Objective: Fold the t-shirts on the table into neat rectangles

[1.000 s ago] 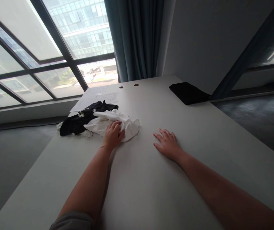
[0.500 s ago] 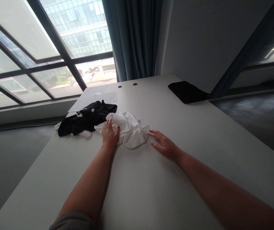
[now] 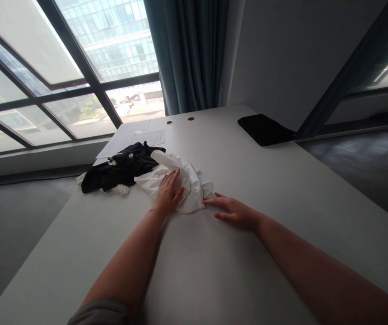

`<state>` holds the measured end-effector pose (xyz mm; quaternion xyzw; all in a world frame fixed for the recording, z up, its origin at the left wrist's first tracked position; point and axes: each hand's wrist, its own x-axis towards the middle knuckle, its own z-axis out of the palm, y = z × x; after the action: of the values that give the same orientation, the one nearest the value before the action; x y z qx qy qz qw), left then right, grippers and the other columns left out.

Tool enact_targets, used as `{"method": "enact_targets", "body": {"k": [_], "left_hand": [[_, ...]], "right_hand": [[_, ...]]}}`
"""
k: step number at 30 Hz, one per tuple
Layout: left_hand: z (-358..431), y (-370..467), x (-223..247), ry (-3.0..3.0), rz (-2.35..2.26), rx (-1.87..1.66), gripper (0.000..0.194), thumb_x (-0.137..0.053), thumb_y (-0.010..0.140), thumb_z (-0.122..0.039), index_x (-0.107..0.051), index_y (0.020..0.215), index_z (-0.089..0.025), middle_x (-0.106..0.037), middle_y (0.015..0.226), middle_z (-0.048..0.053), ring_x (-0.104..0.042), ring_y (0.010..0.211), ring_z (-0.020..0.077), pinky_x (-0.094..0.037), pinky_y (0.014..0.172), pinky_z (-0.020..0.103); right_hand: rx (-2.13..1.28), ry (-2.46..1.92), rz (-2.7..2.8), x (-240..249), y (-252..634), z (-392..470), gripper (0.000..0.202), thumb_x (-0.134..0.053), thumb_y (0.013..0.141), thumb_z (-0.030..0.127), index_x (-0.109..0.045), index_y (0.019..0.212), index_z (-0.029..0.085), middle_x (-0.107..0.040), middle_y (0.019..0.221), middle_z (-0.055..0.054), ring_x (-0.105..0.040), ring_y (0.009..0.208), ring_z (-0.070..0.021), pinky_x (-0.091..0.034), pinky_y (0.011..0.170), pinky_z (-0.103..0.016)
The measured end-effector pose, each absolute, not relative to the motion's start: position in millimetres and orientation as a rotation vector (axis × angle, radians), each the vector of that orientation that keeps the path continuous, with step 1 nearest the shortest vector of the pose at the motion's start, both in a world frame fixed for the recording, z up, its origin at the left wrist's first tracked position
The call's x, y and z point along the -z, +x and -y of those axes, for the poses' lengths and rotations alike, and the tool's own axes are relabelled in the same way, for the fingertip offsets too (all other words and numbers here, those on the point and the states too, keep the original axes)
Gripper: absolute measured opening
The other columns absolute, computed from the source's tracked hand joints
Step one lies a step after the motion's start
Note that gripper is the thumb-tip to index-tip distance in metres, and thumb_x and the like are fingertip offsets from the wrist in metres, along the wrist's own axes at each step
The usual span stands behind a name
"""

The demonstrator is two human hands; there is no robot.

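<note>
A crumpled white cloth garment (image 3: 190, 198) lies on the white table (image 3: 187, 271) in front of me; its exact kind I cannot make out. Flat on top of it rests my left hand (image 3: 169, 194), fingers stretched out and thumb apart. My right hand (image 3: 234, 211) is at the garment's right edge, its fingers apart and the index fingertip touching the cloth. To the left, against the white garment, sits a bunched black garment (image 3: 122, 167) with a small pale print. Some white cloth (image 3: 122, 189) shows from under the black one.
Sheets of paper (image 3: 112, 146) lie behind the black garment at the table's left edge. A flat black item (image 3: 264, 129) rests at the far right side. Two round cable holes (image 3: 191, 119) are near the back edge, below a blue curtain (image 3: 190, 58) and windows.
My left hand has slid to the right over the white garment, and a fold of it now stands up behind the hand. My right hand has moved slightly and now touches the edge.
</note>
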<state>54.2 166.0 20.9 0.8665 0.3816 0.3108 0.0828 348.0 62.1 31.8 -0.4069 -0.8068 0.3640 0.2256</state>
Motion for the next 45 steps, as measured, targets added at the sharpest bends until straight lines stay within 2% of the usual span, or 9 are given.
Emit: {"method": "enact_targets", "body": {"k": [4,10,13,18,22,29,34,39,45], "left_hand": [[-150.4,68.7,-32.5,2.732,-0.962,-0.808,0.059,-0.044,0.105,-0.042,-0.043,0.159,-0.019,-0.056,0.154,0.015,-0.046,0.149,0.0288,-0.031,0.125,0.049],[-140.9,78.8,-44.6,2.830,-0.788,-0.648,0.044,-0.050,0.105,-0.037,-0.061,0.146,-0.025,-0.068,0.142,0.009,-0.061,0.132,0.0266,-0.043,0.112,0.046],[-135.4,83.7,-47.6,2.849,-0.733,-0.612,0.039,-0.049,0.105,-0.032,-0.067,0.139,-0.026,-0.071,0.138,0.008,-0.065,0.124,0.0249,-0.047,0.105,0.044],[-123.8,93.1,-46.4,2.857,-0.598,-0.582,0.034,-0.049,0.104,-0.028,-0.070,0.132,-0.027,-0.075,0.129,0.006,-0.068,0.114,0.0235,-0.049,0.100,0.043],[-123.7,92.8,-43.0,2.807,-0.643,-0.672,0.034,-0.049,0.103,-0.027,-0.067,0.132,-0.026,-0.072,0.131,0.008,-0.066,0.115,0.0241,-0.049,0.101,0.041],[-146.5,80.4,-29.5,2.547,-1.291,-0.668,0.038,-0.040,0.107,-0.039,-0.067,0.130,-0.025,-0.069,0.135,0.008,-0.061,0.125,0.0273,-0.044,0.106,0.045],[-154.6,74.0,-28.6,2.553,-1.175,-0.542,0.031,-0.048,0.104,-0.041,-0.069,0.120,-0.027,-0.071,0.133,0.005,-0.060,0.125,0.0266,-0.042,0.109,0.045],[-154.0,73.5,-30.2,2.570,-1.152,-0.515,0.023,-0.056,0.097,-0.039,-0.066,0.112,-0.025,-0.074,0.116,0.008,-0.063,0.117,0.0294,-0.043,0.106,0.046],[-156.2,74.2,-23.8,2.505,-1.231,-0.566,0.028,-0.062,0.093,-0.039,-0.063,0.116,-0.024,-0.074,0.112,0.008,-0.065,0.113,0.0299,-0.044,0.106,0.048]], "right_hand": [[-1.060,-0.966,2.185,-35.4,347.4,-59.4,0.056,-0.051,0.101,0.058,-0.067,0.140,0.022,-0.066,0.144,-0.009,-0.058,0.138,-0.0273,-0.024,0.128,-0.047],[-0.823,-1.156,1.823,-35.3,337.8,-52.2,0.049,-0.046,0.103,0.059,-0.077,0.108,0.021,-0.076,0.113,-0.011,-0.070,0.110,-0.0266,-0.053,0.104,-0.042],[-0.528,-1.224,1.669,-34.9,335.3,-50.6,0.045,-0.044,0.104,0.055,-0.074,0.110,0.022,-0.066,0.132,-0.014,-0.062,0.125,-0.0274,-0.049,0.111,-0.044],[-0.270,-1.285,1.515,-22.6,340.3,-58.3,0.045,-0.047,0.104,0.048,-0.057,0.141,0.025,-0.041,0.158,-0.015,-0.045,0.145,-0.0288,-0.045,0.116,-0.049],[-0.206,-1.355,1.485,-4.9,345.9,-69.5,0.050,-0.049,0.103,0.041,-0.049,0.151,0.026,-0.039,0.163,-0.014,-0.037,0.152,-0.0300,-0.033,0.125,-0.055],[-0.507,-1.365,1.813,10.4,347.0,-78.6,0.056,-0.056,0.095,0.033,-0.052,0.150,0.022,-0.060,0.149,-0.014,-0.054,0.139,-0.0287,-0.041,0.121,-0.050],[-0.459,-1.387,1.877,3.9,345.1,-75.7,0.057,-0.060,0.087,0.024,-0.059,0.145,0.021,-0.066,0.140,-0.014,-0.060,0.129,-0.0318,-0.045,0.114,-0.052],[-0.609,-1.351,1.799,-8.0,345.1,-70.6,0.056,-0.050,0.075,0.011,-0.069,0.127,0.020,-0.073,0.125,-0.009,-0.067,0.116,-0.0272,-0.049,0.106,-0.041],[-0.790,-1.195,1.746,-21.9,343.3,-60.1,0.044,-0.044,0.076,0.014,-0.072,0.109,0.019,-0.074,0.095,-0.003,-0.067,0.088,-0.0206,-0.051,0.083,-0.030]]}}
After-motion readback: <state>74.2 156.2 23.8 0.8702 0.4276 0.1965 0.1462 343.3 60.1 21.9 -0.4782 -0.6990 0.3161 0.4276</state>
